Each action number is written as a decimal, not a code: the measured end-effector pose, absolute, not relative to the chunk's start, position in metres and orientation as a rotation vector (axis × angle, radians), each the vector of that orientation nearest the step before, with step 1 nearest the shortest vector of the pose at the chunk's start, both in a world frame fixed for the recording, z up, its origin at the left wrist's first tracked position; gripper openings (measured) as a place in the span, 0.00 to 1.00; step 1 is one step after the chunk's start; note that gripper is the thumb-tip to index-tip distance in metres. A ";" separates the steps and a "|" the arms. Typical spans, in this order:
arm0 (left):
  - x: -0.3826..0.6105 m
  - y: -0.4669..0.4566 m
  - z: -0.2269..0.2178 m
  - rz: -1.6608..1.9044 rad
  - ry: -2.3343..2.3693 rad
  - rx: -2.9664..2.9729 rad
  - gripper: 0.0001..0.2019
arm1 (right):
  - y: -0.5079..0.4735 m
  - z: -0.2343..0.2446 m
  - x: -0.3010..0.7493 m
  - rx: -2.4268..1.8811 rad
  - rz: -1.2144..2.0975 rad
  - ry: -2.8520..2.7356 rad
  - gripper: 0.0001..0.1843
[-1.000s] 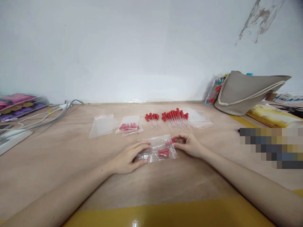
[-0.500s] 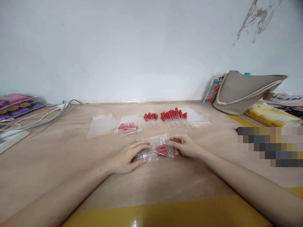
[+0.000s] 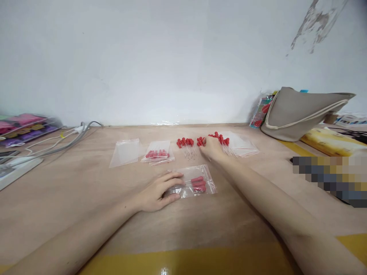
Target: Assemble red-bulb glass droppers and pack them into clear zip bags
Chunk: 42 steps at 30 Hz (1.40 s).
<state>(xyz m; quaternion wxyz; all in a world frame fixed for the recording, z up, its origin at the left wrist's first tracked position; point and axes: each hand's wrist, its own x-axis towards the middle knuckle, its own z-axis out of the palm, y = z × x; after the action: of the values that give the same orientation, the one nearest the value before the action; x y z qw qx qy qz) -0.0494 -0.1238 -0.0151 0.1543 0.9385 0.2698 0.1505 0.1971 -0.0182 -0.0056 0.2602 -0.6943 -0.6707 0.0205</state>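
Note:
A clear zip bag (image 3: 189, 172) lies flat in front of me, with several red-bulbed droppers (image 3: 198, 184) inside toward its right end. My left hand (image 3: 160, 193) rests on the bag's left part, fingers apart and pressing it to the table. Farther back, my right hand (image 3: 211, 148) is in the right-hand pile of droppers (image 3: 219, 138), its fingers bent around some of them; the fingertips are partly hidden. Just left of that hand lies a smaller group of loose droppers (image 3: 186, 143), bulbs pointing away from me.
Filled bags (image 3: 157, 153) lie stacked left of the loose droppers, with flat zip bags (image 3: 126, 152) beyond them. More flat bags (image 3: 243, 145) lie right of the piles. A grey bag (image 3: 298, 110) stands back right. Cables (image 3: 77, 139) and a power strip (image 3: 21, 172) are at left.
My right hand has let go of the zip bag's right end and moved back to the right-hand dropper pile. My left hand stays on the bag. The view has shifted slightly.

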 end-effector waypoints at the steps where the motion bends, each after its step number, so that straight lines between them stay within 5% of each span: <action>1: -0.050 -0.124 -0.015 0.431 0.774 2.687 0.17 | -0.013 -0.007 0.192 -1.923 0.065 -1.803 0.08; 13: -0.050 -0.124 -0.016 0.465 0.754 2.655 0.17 | -0.002 -0.010 0.178 -2.028 0.134 -1.716 0.15; 21: -0.051 -0.123 -0.018 0.484 0.748 2.665 0.19 | 0.008 -0.009 0.188 -1.908 0.203 -1.680 0.10; 24: -0.051 -0.124 -0.018 0.483 0.753 2.658 0.21 | -0.005 0.000 0.197 -1.767 0.262 -1.588 0.23; 28: -0.051 -0.124 -0.017 0.478 0.755 2.665 0.21 | -0.043 -0.002 0.215 -1.431 0.755 -1.343 0.35; 37: -0.051 -0.123 -0.017 0.504 0.750 2.637 0.18 | -0.102 -0.035 0.231 -1.135 0.912 -1.011 0.34; 42: -0.051 -0.123 -0.017 0.507 0.749 2.639 0.19 | -0.106 -0.038 0.217 -1.081 1.131 -0.928 0.22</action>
<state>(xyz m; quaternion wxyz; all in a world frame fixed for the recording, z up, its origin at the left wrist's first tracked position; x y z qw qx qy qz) -0.0511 -0.1235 -0.0171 0.1751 0.9313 0.2644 0.1790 0.2174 -0.1058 -0.0385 0.6140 -0.4691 -0.4026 0.4908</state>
